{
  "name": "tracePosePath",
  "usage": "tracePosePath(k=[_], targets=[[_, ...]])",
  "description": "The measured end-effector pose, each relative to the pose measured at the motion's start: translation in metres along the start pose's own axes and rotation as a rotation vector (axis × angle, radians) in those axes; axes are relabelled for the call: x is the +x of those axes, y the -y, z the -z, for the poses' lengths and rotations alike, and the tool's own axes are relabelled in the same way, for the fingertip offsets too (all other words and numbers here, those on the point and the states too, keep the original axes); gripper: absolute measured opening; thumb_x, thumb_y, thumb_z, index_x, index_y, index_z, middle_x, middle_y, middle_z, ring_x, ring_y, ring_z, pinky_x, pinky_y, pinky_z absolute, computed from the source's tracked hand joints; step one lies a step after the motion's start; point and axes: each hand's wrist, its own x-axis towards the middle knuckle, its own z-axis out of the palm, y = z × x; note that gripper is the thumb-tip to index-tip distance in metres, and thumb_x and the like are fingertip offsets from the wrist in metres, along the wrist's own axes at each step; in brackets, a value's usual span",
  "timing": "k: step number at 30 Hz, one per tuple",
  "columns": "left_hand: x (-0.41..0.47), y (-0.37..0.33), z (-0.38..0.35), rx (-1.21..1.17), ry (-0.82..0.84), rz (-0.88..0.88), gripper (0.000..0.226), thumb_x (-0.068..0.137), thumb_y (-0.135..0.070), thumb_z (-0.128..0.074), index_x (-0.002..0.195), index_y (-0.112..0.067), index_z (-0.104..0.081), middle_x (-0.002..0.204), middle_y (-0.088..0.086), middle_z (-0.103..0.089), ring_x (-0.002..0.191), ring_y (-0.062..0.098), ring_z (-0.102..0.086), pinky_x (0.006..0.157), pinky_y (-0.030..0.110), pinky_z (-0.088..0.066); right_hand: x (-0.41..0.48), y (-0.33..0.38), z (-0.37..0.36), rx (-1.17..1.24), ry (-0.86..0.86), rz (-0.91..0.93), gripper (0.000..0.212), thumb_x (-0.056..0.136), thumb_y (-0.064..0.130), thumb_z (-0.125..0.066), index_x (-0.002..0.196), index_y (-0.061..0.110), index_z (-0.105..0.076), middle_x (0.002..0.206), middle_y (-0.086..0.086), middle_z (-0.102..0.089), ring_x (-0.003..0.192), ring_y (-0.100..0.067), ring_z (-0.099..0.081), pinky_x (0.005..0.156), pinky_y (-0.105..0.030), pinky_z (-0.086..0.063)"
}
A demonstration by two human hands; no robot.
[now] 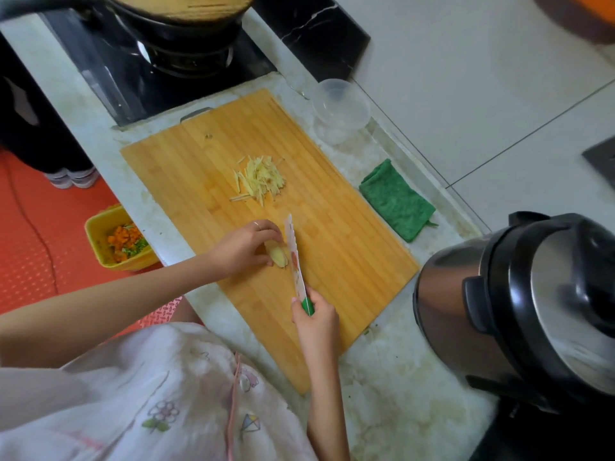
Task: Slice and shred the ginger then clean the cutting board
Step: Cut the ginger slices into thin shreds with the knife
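A bamboo cutting board (339, 234) lies slantwise on the marble counter. A pile of pale shredded ginger (261, 178) sits near its middle. Closer to me, my left hand (243, 249) holds a ginger piece (278, 255) down on the board with curled fingers. My right hand (314, 319) grips the green handle of a knife (296, 257). Its white patterned blade stands on edge against the right side of the ginger piece.
A green cloth (397, 201) lies right of the board, and a clear plastic bowl (339, 108) stands beyond it. A steel pressure cooker (519, 304) stands at the right. A wok on the stove (173, 24) is behind. A yellow bin (100, 227) with vegetable scraps sits on the floor.
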Motion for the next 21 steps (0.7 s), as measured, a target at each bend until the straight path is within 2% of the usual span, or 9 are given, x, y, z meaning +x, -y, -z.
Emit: tracePosePath(k=[2, 5, 8, 11, 13, 15, 16, 18, 21], targets=[[-0.005, -0.004, -0.003, 0.007, -0.081, 0.064, 0.047, 0.071, -0.016, -0.083, 0.114, -0.008, -0.065, 0.119, 0.01, -0.061, 0.102, 0.03, -0.061, 0.081, 0.038, -0.051, -0.001, 0.002, 0.001, -0.001, 0.004, 0.0, 0.031, 0.092, 0.023, -0.057, 0.122, 0.024, -0.063, 0.081, 0.01, -0.068, 0.073, -0.009, -0.064, 0.053, -0.011, -0.039], [-0.007, -0.014, -0.009, -0.035, -0.198, 0.202, 0.045, 0.073, -0.014, -0.081, 0.115, -0.008, -0.065, 0.112, 0.009, -0.066, 0.097, 0.026, -0.063, 0.08, 0.035, -0.05, -0.001, 0.004, 0.0, -0.019, 0.013, 0.026, 0.031, 0.091, 0.021, -0.058, 0.121, 0.023, -0.064, 0.077, 0.01, -0.066, 0.066, -0.008, -0.06, 0.059, -0.023, -0.046], [-0.006, -0.019, -0.012, -0.109, -0.239, 0.269, 0.037, 0.076, -0.005, -0.077, 0.111, -0.006, -0.067, 0.106, 0.008, -0.069, 0.096, 0.022, -0.065, 0.084, 0.03, -0.05, 0.001, 0.003, -0.002, -0.053, 0.031, 0.05, 0.031, 0.09, 0.021, -0.057, 0.121, 0.023, -0.064, 0.07, 0.012, -0.057, 0.053, -0.003, -0.046, 0.053, -0.02, -0.037], [-0.004, -0.019, -0.012, -0.19, -0.236, 0.284, 0.034, 0.076, 0.003, -0.074, 0.108, -0.004, -0.068, 0.105, 0.009, -0.069, 0.096, 0.019, -0.064, 0.085, 0.022, -0.048, 0.001, 0.004, -0.003, -0.065, 0.04, 0.038, 0.03, 0.09, 0.022, -0.057, 0.119, 0.024, -0.065, 0.065, 0.013, -0.055, 0.048, -0.002, -0.044, 0.048, -0.016, -0.033], [-0.004, -0.017, -0.012, -0.214, -0.222, 0.283, 0.033, 0.076, 0.006, -0.073, 0.106, -0.004, -0.068, 0.103, 0.008, -0.068, 0.094, 0.016, -0.063, 0.082, 0.012, -0.045, -0.001, 0.006, -0.003, -0.054, 0.046, 0.028, 0.02, 0.09, 0.021, -0.057, 0.105, 0.029, -0.068, 0.054, 0.014, -0.049, 0.043, -0.003, -0.041, 0.045, -0.016, -0.029], [-0.003, -0.014, -0.012, -0.215, -0.199, 0.255, 0.032, 0.076, 0.007, -0.073, 0.105, -0.004, -0.068, 0.103, 0.008, -0.068, 0.091, 0.015, -0.062, 0.08, 0.008, -0.043, -0.003, 0.007, -0.002, -0.053, 0.047, 0.024, 0.015, 0.09, 0.02, -0.057, 0.08, 0.031, -0.061, 0.045, 0.014, -0.046, 0.04, -0.003, -0.04, 0.044, -0.017, -0.027], [-0.003, -0.012, -0.011, -0.216, -0.19, 0.233, 0.031, 0.076, 0.007, -0.072, 0.105, -0.004, -0.068, 0.103, 0.008, -0.068, 0.091, 0.016, -0.063, 0.08, 0.01, -0.045, -0.004, 0.008, -0.001, -0.059, 0.048, 0.022, 0.024, 0.09, 0.019, -0.056, 0.069, 0.03, -0.052, 0.043, 0.017, -0.047, 0.04, -0.003, -0.04, 0.043, -0.015, -0.025], [-0.004, -0.007, -0.011, -0.191, -0.177, 0.178, 0.03, 0.077, 0.007, -0.072, 0.105, -0.004, -0.068, 0.102, 0.007, -0.068, 0.089, 0.016, -0.064, 0.083, 0.023, -0.05, -0.004, 0.009, 0.001, -0.063, 0.057, 0.015, 0.039, 0.091, 0.017, -0.055, 0.06, 0.032, -0.039, 0.042, 0.023, -0.046, 0.039, -0.001, -0.041, 0.039, -0.015, -0.027], [-0.007, 0.0, -0.01, -0.09, -0.15, 0.053, 0.029, 0.081, 0.001, -0.07, 0.108, -0.006, -0.067, 0.106, 0.007, -0.066, 0.086, 0.014, -0.062, 0.078, 0.037, -0.053, -0.004, 0.01, 0.002, -0.044, 0.042, 0.01, 0.034, 0.092, 0.015, -0.055, 0.063, 0.03, -0.045, 0.042, 0.023, -0.046, 0.039, -0.001, -0.041, 0.039, -0.014, -0.026]])
